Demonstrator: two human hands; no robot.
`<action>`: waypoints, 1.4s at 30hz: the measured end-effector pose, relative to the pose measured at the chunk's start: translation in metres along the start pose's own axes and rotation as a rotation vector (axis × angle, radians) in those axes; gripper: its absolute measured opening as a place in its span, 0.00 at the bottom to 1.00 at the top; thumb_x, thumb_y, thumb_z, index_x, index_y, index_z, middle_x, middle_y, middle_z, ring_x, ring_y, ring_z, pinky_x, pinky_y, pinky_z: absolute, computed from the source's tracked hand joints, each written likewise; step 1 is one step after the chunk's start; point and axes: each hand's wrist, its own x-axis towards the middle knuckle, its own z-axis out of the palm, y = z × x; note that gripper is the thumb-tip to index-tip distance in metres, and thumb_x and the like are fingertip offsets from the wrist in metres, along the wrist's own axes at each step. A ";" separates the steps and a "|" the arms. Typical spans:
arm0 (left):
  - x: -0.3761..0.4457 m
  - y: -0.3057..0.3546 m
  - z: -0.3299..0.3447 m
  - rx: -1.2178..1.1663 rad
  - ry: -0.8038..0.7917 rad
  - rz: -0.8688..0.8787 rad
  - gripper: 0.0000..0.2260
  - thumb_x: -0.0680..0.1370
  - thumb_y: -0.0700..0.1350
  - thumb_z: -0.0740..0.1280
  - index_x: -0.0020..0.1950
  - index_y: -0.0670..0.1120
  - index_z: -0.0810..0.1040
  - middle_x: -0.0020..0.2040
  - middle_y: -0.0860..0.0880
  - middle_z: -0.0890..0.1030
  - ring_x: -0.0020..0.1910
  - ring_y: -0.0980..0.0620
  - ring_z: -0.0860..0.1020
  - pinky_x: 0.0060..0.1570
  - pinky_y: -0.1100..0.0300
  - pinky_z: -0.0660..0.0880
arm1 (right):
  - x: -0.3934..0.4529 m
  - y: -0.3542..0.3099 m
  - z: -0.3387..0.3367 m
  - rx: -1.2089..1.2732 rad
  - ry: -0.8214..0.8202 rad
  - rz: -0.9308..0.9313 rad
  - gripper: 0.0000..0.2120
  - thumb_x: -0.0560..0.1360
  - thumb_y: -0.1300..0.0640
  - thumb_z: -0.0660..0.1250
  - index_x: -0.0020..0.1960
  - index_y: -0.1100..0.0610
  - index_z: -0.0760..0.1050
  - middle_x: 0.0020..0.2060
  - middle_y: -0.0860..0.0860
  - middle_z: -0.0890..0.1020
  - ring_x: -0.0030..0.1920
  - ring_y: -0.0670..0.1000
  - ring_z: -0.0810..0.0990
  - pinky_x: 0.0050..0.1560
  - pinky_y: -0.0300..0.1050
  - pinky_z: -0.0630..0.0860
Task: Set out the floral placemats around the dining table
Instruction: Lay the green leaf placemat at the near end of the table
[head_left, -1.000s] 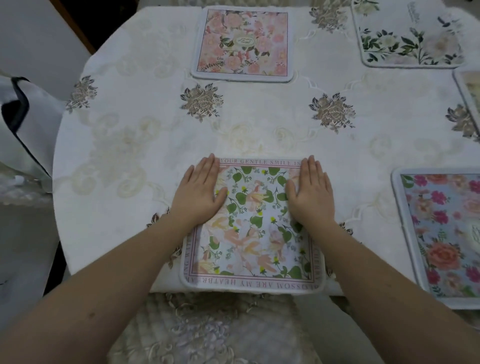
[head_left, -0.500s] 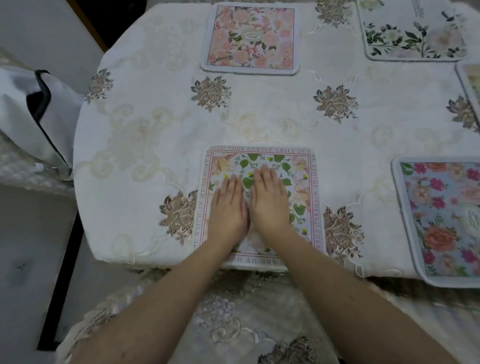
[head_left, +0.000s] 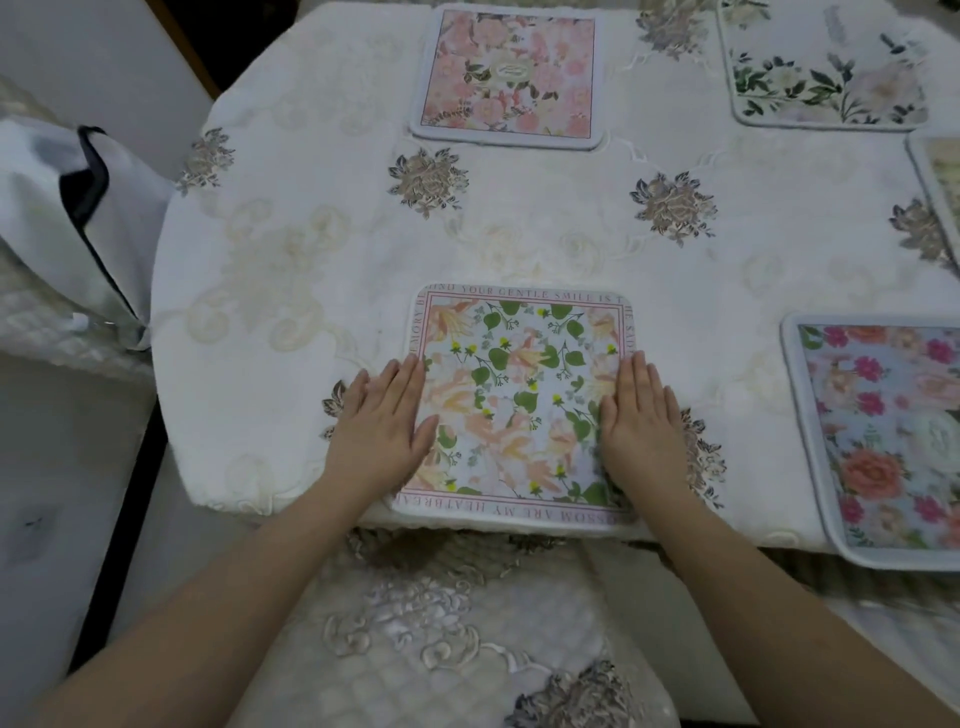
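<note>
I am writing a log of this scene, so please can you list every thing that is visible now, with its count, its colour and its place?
green-leaf placemat: 1, white with green leaves, peach flowers and a lettered border, near table edge under both hands
pink placemat: 1, pink roses, far side, centre
white placemat: 1, white with dark green leaves, far right
blue placemat: 1, pale blue with magenta and orange flowers, near right, partly cut off
fifth placemat: 1, pale, right border, mostly out of view
tablecloth: 1, cream with grey-brown embroidered flowers, covers table
chair cover: 1, cream, embroidered, below table edge
left hand: 1, flat on mat's left edge
right hand: 1, flat on mat's right edge
</note>
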 end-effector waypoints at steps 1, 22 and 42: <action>0.001 0.002 -0.004 0.007 0.017 -0.024 0.30 0.82 0.59 0.48 0.80 0.44 0.57 0.79 0.48 0.61 0.78 0.49 0.58 0.76 0.48 0.45 | 0.000 -0.005 -0.003 0.002 -0.003 0.010 0.28 0.83 0.48 0.38 0.80 0.56 0.42 0.80 0.51 0.44 0.79 0.48 0.41 0.78 0.49 0.40; -0.035 0.053 0.010 -0.143 -0.064 0.082 0.27 0.82 0.56 0.49 0.81 0.50 0.53 0.81 0.50 0.53 0.80 0.52 0.51 0.77 0.50 0.49 | -0.069 -0.033 0.025 -0.017 -0.034 -0.260 0.27 0.83 0.46 0.45 0.80 0.53 0.51 0.79 0.50 0.52 0.79 0.50 0.49 0.77 0.50 0.45; -0.060 0.046 -0.046 0.047 -0.397 -0.160 0.31 0.83 0.62 0.42 0.81 0.47 0.41 0.81 0.48 0.42 0.80 0.47 0.44 0.77 0.48 0.45 | -0.071 0.018 -0.037 -0.122 -0.254 -0.189 0.33 0.82 0.43 0.42 0.79 0.62 0.40 0.79 0.59 0.44 0.79 0.55 0.43 0.75 0.49 0.38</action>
